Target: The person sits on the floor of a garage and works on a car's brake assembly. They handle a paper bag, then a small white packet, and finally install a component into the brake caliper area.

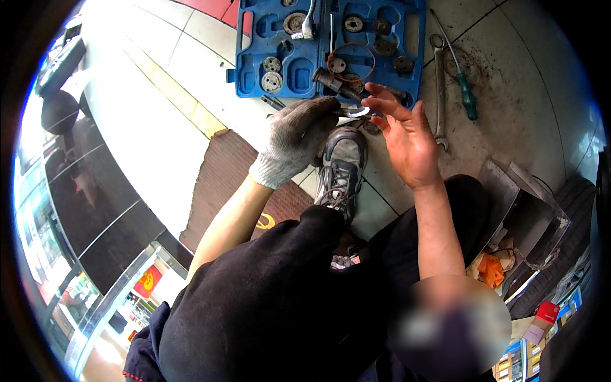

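Observation:
My left hand (296,134), in a white knit glove with a dark, dirty coating, is closed on a small metal part (355,113). Its shiny, curved end pokes out past the fingers; the rest is hidden in the glove. Bare and palm up, my right hand (404,134) has its fingers spread, with the fingertips close beside that part. Just beyond both hands, a threaded metal spindle tool (331,81) lies across the near edge of a blue tool case (240,83). Round metal discs (272,81) sit in its moulded recesses. A thin reddish-brown ring (373,57) rests on top.
A ratchet handle (308,27) lies on the case. To its right are a combination wrench (440,89) and a green-handled screwdriver (468,99) on the tiles. My shoe (344,159) stands beneath my hands, by a brown mat (219,184). An open metal box (531,219) and tyres (573,210) are at right.

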Tool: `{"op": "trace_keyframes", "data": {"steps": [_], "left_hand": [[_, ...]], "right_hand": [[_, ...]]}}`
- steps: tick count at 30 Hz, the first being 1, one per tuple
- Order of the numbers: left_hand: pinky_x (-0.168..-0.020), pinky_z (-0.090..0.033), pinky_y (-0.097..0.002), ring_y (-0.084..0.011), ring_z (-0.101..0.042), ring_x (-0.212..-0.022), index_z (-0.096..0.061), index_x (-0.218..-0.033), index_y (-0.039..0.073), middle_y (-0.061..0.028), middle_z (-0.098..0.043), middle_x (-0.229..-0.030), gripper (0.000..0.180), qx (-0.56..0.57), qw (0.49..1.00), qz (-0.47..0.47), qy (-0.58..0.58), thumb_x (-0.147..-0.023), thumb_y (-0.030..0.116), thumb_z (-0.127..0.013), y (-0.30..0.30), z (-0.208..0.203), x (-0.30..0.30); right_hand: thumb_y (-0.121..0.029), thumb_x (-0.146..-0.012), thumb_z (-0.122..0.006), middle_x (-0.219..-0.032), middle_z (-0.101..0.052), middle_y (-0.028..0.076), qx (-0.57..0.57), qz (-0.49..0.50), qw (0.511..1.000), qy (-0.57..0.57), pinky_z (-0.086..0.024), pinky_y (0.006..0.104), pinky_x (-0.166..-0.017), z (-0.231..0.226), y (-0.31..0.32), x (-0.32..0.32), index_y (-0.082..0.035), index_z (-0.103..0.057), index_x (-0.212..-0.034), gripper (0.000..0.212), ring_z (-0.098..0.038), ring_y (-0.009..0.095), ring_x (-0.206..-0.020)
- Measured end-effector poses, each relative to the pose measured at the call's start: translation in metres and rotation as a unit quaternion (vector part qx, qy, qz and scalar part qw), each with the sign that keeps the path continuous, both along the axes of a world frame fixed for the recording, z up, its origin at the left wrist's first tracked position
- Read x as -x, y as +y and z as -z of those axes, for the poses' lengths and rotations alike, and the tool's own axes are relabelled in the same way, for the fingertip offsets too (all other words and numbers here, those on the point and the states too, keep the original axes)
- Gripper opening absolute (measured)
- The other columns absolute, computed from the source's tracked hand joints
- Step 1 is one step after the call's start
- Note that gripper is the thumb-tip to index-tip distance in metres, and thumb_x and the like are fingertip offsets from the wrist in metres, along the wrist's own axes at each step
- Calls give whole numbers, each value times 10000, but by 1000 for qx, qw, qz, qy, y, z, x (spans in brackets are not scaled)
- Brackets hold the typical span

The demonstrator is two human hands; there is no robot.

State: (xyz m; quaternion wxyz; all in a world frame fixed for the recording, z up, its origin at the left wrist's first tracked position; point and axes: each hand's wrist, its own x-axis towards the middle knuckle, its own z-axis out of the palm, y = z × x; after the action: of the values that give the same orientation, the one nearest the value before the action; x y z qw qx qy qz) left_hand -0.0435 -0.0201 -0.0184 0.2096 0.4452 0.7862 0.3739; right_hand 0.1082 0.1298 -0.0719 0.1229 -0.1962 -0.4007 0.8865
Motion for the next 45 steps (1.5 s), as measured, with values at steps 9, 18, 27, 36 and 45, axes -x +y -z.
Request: {"op": "trace_keyframes", "data": {"steps": [9,18,27,36,45], "left_hand": [[-714,-560,-321,-228,-695,-828,-669,-1101,29,-137,-702,-979,235,31,999,-15,-18,-877,99,-659,1,3,-1],[-699,-558,-315,-190,-695,-814,-663,-1111,25,-129,-710,-937,225,75,995,-23,-54,-910,118,-623,3,2,-3],[-665,-548,-270,-140,-666,-766,-643,-1136,1,-107,-698,-902,277,129,943,-120,-282,-938,190,-603,9,-10,-9],[-591,-524,-235,-124,-636,-679,-627,-1118,-28,-85,-674,-842,327,108,879,-156,-438,-925,236,-624,10,-14,-8],[-690,-553,-273,-171,-659,-782,-594,-1139,-41,-117,-676,-944,336,128,800,-217,-545,-925,218,-604,9,-11,-4]], "right_hand": [[-602,-972,-306,-1380,-479,88,-152,1,988,-40,-251,381,-1055,-6,1,0,-85,-667,-1161,658,-373,217,-1323],[-557,-979,-368,-1352,-462,156,-338,-7,940,-52,-292,389,-1072,-13,-1,0,-35,-652,-1164,623,-418,301,-1287],[-342,-807,-717,-1322,-481,133,-392,-32,917,-65,-355,430,-1049,-13,-2,1,-117,-659,-1156,418,-436,305,-1275],[-222,-752,-741,-1345,-469,118,-383,-32,920,-74,-373,433,-1046,-11,-4,1,-192,-667,-1142,397,-442,313,-1270],[-213,-747,-743,-1366,-444,122,-406,-39,910,-69,-371,435,-1054,-9,-4,0,-190,-678,-1123,383,-407,322,-1295]]}}
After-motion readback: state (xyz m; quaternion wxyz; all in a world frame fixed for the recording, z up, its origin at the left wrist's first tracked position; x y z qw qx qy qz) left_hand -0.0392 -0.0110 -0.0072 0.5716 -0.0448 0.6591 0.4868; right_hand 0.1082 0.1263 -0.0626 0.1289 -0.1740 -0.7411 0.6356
